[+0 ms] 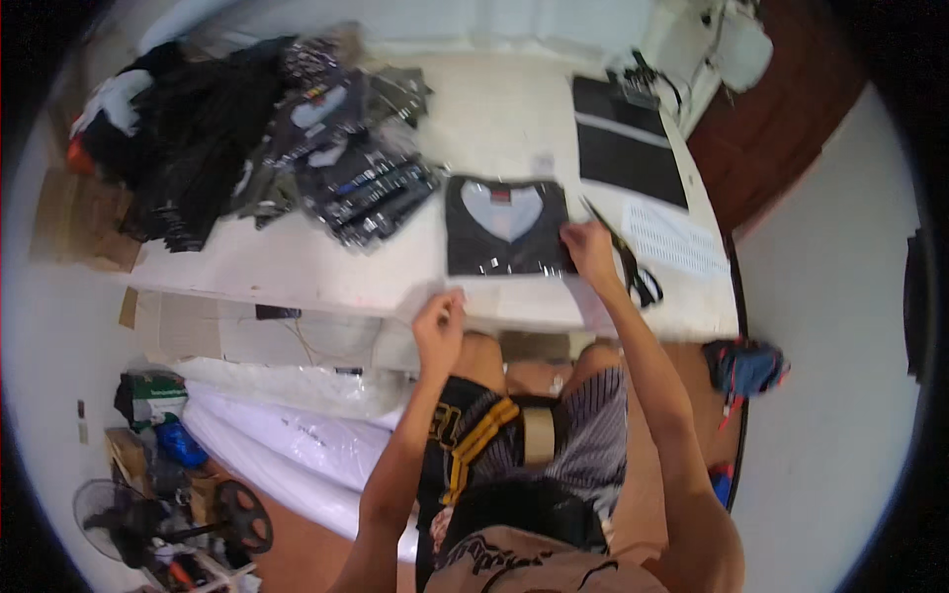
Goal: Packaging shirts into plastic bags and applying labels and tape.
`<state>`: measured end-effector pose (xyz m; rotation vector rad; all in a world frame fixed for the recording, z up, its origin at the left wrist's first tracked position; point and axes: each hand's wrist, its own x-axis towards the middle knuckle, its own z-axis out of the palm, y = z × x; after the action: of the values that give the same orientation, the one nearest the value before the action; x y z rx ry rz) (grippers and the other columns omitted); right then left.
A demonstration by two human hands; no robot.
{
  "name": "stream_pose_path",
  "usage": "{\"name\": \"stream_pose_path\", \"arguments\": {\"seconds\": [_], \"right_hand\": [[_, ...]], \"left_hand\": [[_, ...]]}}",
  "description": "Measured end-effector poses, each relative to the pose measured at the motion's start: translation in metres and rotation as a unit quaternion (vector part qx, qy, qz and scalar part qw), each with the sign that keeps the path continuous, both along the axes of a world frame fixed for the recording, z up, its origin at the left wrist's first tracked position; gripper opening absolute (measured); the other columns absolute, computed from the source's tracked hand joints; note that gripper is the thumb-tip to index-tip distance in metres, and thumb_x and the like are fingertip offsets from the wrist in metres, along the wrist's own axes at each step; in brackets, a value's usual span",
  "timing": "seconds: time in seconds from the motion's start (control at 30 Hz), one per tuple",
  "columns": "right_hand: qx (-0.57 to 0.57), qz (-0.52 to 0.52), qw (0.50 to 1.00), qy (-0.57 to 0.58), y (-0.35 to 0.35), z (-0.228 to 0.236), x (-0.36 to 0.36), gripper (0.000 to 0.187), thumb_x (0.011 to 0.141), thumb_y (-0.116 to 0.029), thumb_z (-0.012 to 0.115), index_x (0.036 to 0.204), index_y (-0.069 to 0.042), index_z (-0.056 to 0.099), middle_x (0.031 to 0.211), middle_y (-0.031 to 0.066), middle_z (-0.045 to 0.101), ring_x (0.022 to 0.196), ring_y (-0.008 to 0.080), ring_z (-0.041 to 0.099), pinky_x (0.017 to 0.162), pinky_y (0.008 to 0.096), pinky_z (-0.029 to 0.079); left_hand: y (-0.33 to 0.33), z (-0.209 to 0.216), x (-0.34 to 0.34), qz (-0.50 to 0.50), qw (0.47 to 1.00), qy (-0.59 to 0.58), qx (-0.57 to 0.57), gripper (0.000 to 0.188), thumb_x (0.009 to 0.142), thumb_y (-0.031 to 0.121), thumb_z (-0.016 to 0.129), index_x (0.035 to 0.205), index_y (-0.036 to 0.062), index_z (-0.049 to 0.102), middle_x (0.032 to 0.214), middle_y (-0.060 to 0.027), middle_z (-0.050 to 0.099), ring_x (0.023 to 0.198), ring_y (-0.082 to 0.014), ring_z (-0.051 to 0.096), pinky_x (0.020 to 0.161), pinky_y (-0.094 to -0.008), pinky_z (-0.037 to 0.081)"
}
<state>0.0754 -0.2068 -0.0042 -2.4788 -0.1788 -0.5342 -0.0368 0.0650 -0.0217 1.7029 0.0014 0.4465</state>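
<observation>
A folded dark grey V-neck shirt (474,237) in a clear plastic bag lies flat near the table's front edge, its pale inner neck showing. My right hand (590,249) is closed on the bagged shirt's right edge. Just off the table's front edge, left of the shirt's lower corner, my left hand (440,326) has its fingers pinched together. What they hold, if anything, is too small to make out. Black-handled scissors (647,287) lie right of my right hand, their blades pointing toward the back.
Several bagged shirts (366,188) and a heap of dark clothes (213,124) cover the table's left. Dark flat sheets (628,143) and a printed paper (672,239) lie at the right. A tape roll (539,435) rests on my lap. Plastic-wrapped rolls (287,435) lie below left, near a fan (114,519).
</observation>
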Motion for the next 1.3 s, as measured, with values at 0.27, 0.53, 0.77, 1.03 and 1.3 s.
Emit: {"name": "stream_pose_path", "arguments": {"seconds": [0.27,0.53,0.77,1.03,1.3], "right_hand": [[-0.116,0.05,0.987,-0.096,0.032,-0.019,-0.027,0.037,0.09,-0.034,0.054,0.12,-0.014,0.062,0.133,0.0179,0.049,0.129,0.0367,0.038,0.102,0.0521,0.031],[-0.079,0.044,0.992,-0.093,0.017,-0.019,-0.074,0.036,0.089,-0.031,0.055,0.119,-0.014,0.064,0.134,0.0156,0.05,0.131,0.0332,0.037,0.105,0.0485,0.029],[-0.067,0.03,0.993,-0.095,0.015,-0.018,-0.075,0.035,0.087,-0.03,0.056,0.117,-0.013,0.065,0.132,0.015,0.052,0.13,0.0333,0.038,0.104,0.0482,0.03],[-0.053,0.033,0.994,-0.09,0.016,-0.02,-0.074,0.034,0.088,-0.03,0.056,0.116,-0.014,0.066,0.134,0.0147,0.051,0.131,0.033,0.037,0.106,0.0485,0.028],[-0.059,0.033,0.994,-0.084,0.011,-0.022,-0.074,0.034,0.088,-0.03,0.055,0.117,-0.014,0.065,0.135,0.0149,0.05,0.132,0.033,0.036,0.106,0.0489,0.028]], "left_hand": [[-0.016,0.054,0.081,-0.257,0.956,0.121,0.078,0.016,0.087,0.009,0.065,0.099,-0.0018,0.067,0.078,-0.0029,0.064,0.063,-0.0076,0.056,0.052,-0.0203,0.044],[-0.042,0.029,0.099,-0.332,0.918,0.157,0.152,0.015,0.08,0.01,0.071,0.089,-0.0021,0.071,0.075,-0.0058,0.068,0.062,-0.0083,0.056,0.056,-0.0221,0.045],[-0.051,0.017,0.081,-0.228,0.943,0.02,0.241,0.015,0.076,0.013,0.073,0.086,0.0023,0.072,0.077,-0.0092,0.068,0.064,-0.0144,0.063,0.058,-0.0271,0.048],[-0.031,0.019,0.071,-0.219,0.959,0.02,0.177,0.017,0.083,0.006,0.069,0.098,-0.0011,0.069,0.082,-0.005,0.061,0.065,-0.0086,0.057,0.057,-0.0203,0.043],[-0.044,0.028,0.052,-0.174,0.948,-0.03,0.264,0.026,0.074,0.004,0.075,0.099,0.0068,0.072,0.08,-0.0053,0.06,0.06,-0.0094,0.051,0.054,-0.0234,0.041]]}}
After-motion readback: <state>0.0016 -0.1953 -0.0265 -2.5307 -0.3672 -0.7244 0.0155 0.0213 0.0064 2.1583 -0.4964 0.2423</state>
